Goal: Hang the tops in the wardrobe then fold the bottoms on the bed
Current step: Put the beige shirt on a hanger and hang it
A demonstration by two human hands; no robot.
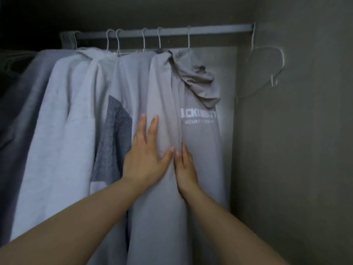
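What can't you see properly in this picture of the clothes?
- Head view: the white print on the grey hoodie is too blurred to read fully.
- The garments' bottoms are cut off by the lower edge and hidden by the arms.
- The dark clothes at far left are lost in shadow.
- The right hand has fingertips partly buried in a fold; the left hand lies flat.

Both arms outstretched; left grip [146, 159] flat, right grip [186, 169] flat.
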